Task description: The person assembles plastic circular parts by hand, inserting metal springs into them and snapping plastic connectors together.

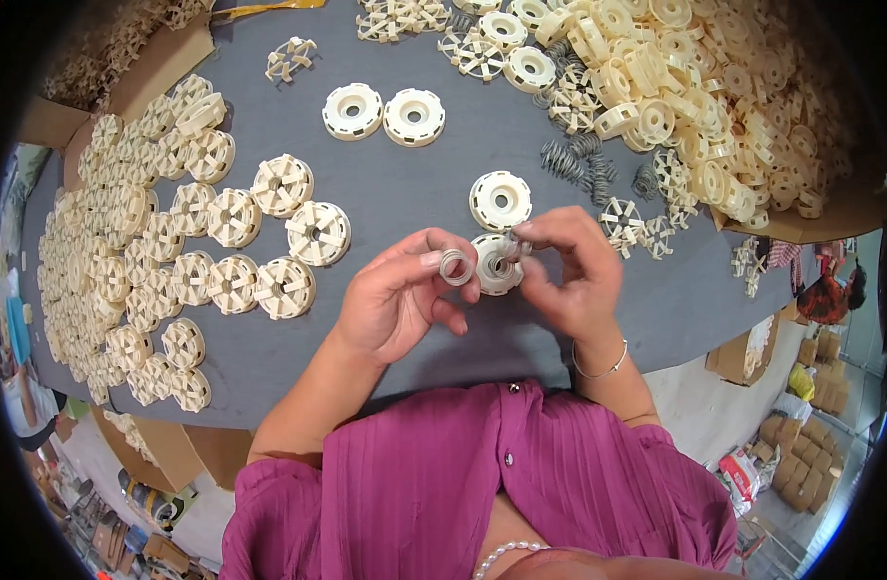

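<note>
Over grey tabletop (385,198), pale floor (680,401) below: left grip (397,300) tight on spring (454,255), right grip (579,275) on blurred coil (514,248).

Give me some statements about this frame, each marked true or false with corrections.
1. The left hand holds a coil spring. True.
2. The right hand reaches into the heap of cream rings. False: the right hand is beside the left hand, away from the heap of cream rings.
3. Two cream discs lie side by side beyond the hands. True.
4. The bracelet is on the left wrist. False: the bracelet is on the right wrist.
</note>
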Tool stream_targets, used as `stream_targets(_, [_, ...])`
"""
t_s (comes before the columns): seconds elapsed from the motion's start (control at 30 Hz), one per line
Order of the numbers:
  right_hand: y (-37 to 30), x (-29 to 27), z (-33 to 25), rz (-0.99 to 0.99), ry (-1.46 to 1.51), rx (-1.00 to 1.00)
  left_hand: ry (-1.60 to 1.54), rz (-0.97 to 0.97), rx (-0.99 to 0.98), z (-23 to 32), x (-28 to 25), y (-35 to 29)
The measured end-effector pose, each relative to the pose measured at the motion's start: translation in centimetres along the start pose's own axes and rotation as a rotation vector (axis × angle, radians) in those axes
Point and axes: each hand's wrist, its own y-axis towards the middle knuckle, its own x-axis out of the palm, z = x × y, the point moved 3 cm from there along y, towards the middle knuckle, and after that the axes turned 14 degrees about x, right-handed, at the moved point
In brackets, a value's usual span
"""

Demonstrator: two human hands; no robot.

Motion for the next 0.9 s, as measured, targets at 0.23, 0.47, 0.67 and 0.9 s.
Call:
stream_targets(0.23, [2.5,-0.9,0.2,-0.075,0.113,0.12,0.582,0.098,0.241,0.1,-1.6,0.0])
stream_targets(0.47, [4.1,-0.4,2.4,-0.067,-0.428,-0.135,0.742,0.183,0.436,1.5,-0.5,2.0])
stream_targets(0.67, [3.4,-0.9,2.2,-0.003,-0.367,-0.089,1.059,0.173,0.625,3.2,-0.7,4.1])
stream_targets(0.9, [1.4,-5.7,-0.3,0.32,-0.362,-0.127,2.3,0.027,0.755,7.9,1.1,10.5])
